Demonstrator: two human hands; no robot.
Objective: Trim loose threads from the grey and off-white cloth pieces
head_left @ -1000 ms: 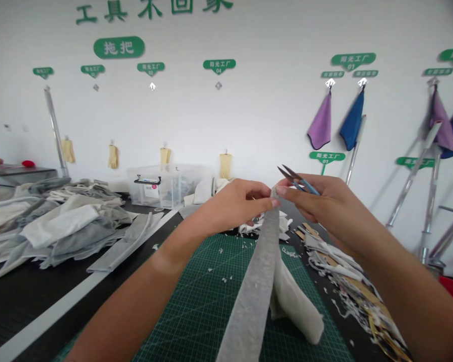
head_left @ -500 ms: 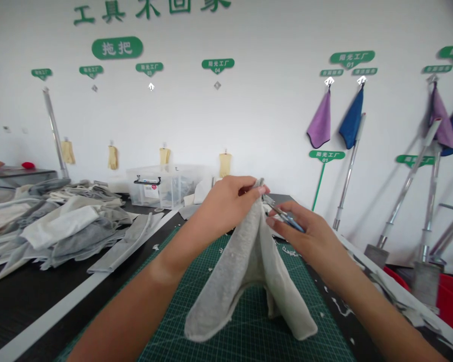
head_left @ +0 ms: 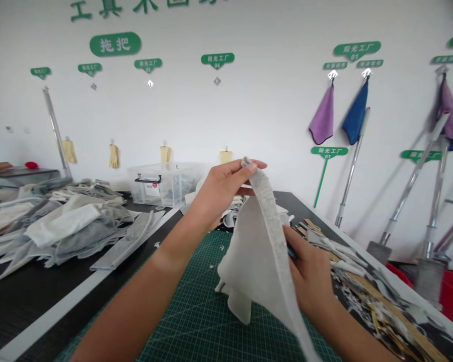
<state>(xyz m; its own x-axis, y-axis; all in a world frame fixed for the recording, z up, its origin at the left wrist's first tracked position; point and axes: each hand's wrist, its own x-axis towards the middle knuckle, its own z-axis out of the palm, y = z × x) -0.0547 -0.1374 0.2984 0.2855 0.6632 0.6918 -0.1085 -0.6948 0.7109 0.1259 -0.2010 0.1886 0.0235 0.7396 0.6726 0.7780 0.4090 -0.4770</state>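
Observation:
A light grey fabric piece [head_left: 264, 251] hangs in front of me, its long edge strip running down toward the lower right. My left hand [head_left: 232, 183] is closed at the top, pinching the rolled end of the fabric between thumb and fingers. Close against the right edge of the cloth, my right hand [head_left: 311, 269] is curled around blue-handled snips [head_left: 292, 252]. Only a bit of their dark blue handle shows; the tip and some fingers are hidden behind the fabric. Under the cloth lies a green cutting mat [head_left: 189, 301].
At left is a heap of grey and white cloth pieces [head_left: 68, 221]. A clear plastic box [head_left: 162, 186] stands at the back. Trimmings, cardboard strips and gold-handled scissors [head_left: 387, 332] lie along the right edge. Mop poles [head_left: 353, 166] lean on the wall.
The fabric has been turned and raised, so its long edge now faces me. My right hand has moved down and right with the snips, from the top of the cloth to its side.

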